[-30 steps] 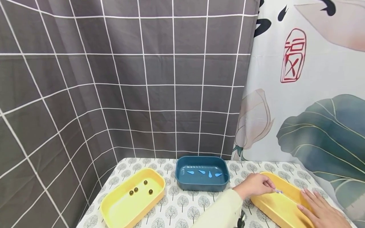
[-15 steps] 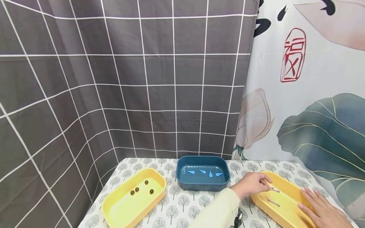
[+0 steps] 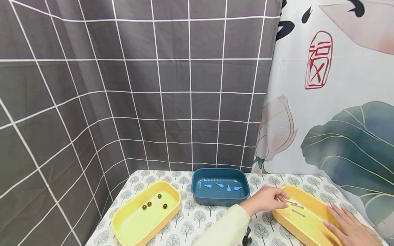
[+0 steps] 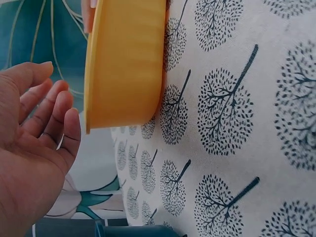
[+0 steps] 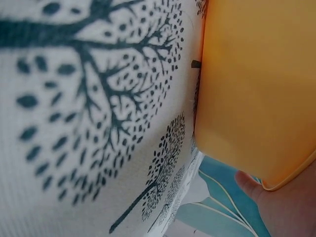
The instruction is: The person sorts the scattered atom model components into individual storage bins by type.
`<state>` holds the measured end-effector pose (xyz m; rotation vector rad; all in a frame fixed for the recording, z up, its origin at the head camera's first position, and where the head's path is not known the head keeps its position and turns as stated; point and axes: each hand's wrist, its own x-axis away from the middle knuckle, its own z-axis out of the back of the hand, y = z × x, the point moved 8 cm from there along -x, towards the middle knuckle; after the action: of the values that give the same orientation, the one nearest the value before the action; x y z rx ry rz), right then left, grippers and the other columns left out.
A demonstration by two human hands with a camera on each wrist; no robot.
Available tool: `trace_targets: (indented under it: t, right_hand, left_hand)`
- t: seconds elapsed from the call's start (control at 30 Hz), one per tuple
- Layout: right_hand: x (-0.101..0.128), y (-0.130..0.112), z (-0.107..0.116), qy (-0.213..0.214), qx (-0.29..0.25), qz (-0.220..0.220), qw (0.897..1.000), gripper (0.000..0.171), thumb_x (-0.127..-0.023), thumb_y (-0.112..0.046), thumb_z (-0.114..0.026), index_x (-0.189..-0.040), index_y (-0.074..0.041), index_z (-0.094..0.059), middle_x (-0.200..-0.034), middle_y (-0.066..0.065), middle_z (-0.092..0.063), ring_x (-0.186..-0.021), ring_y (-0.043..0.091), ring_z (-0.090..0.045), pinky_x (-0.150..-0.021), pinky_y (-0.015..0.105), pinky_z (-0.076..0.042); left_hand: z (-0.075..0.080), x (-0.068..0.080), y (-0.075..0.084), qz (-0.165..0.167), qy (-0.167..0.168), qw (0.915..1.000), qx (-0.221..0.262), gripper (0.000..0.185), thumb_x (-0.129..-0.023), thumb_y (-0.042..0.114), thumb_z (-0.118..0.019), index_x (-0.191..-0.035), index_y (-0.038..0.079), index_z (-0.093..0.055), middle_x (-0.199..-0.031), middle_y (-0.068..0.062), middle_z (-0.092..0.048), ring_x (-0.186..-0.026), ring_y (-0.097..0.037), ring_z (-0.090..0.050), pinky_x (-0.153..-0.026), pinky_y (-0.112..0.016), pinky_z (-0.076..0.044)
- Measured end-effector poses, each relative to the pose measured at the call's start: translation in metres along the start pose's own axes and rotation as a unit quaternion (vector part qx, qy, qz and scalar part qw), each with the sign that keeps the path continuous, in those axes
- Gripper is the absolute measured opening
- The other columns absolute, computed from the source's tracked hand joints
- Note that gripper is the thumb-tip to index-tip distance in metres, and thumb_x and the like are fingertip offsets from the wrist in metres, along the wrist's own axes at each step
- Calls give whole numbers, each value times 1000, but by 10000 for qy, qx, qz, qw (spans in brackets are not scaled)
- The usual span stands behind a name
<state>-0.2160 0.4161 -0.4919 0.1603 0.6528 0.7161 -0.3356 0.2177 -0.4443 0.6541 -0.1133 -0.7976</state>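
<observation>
L hand (image 3: 266, 201) fingers (image 3: 281, 197): relaxed, loosely bent, holding nothing; tips hang over the near-left rim of the R yellow tray (image 3: 311, 201), just above/beside the pink sticks (image 3: 297, 209). In the L wrist view the palm (image 4: 34, 163) is open, fingers straight, just off the tray wall (image 4: 126, 64).

R hand (image 3: 349, 227): flat, fingers straight, resting on the tray's right rim, seemingly steadying it. R wrist view shows only a fingertip (image 5: 249, 182) under the rim lip; the rest is out of shot.

Key relation: the sticks lie right of and slightly beyond the L fingertips, inside the tray's far-left part. Two of them, thin, pale pink, roughly parallel, long axes running from far-left to near-right across the tray. L hand clearly nearer; R hand is at the opposite rim, well apart from them.

Tray sits at the table's (image 3: 200, 218) near-right corner. Blue tray (image 3: 220, 201) at far edge, centre, w/ four small blue drop shapes (image 3: 221, 186). Second yellow tray (image 3: 147, 213) near the left edge w/ four dark beads (image 3: 149, 204). Tree-print cloth covers the table.
</observation>
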Motion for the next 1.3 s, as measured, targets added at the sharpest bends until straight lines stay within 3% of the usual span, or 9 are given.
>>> trace_targets:
  t: [0.17,0.3,0.77,1.1,1.3]
  right_hand:
    - [1,0,-2,27,7,218,9998,103,-77,-78,-64,-157,-19,-37,-166,20,-20,-157,28,0,-125,34,8]
    - [1,2,0,-31,-2,121,9999,108,-74,-78,-67,-159,-22,-33,-168,17,-15,-157,27,2,-125,34,9]
    - [2,2,-2,52,-63,271,9996,103,-76,-78,-66,-153,-14,-42,-157,28,-34,-156,31,-6,-127,38,5]
    - [0,4,-3,-17,66,272,9996,106,-75,-79,-65,-158,-20,-35,-165,21,-22,-157,29,-1,-126,37,7]
    - [0,4,-4,56,59,383,9992,107,-77,-79,-63,-160,-21,-30,-167,20,-17,-157,29,0,-126,37,7]
  left_hand:
    - [3,14,-2,-43,-215,9998,30,24,-95,28,-72,-118,25,-73,-93,27,-69,-79,15,-54,-73,-1,-39]
    - [7,20,0,-66,-288,9996,1,25,-95,30,-72,-120,28,-72,-96,29,-68,-79,17,-54,-72,-2,-39]
    - [13,41,9,-586,-296,9958,-637,29,-93,34,-74,-120,25,-72,-105,24,-71,-74,22,-49,-72,2,-37]
    - [14,58,3,-676,-467,9940,-716,30,-95,35,-71,-122,23,-70,-107,21,-72,-77,21,-50,-75,1,-36]
    - [18,69,-3,-776,-371,9932,-786,28,-94,35,-72,-120,23,-71,-107,22,-71,-78,22,-50,-88,-4,-35]
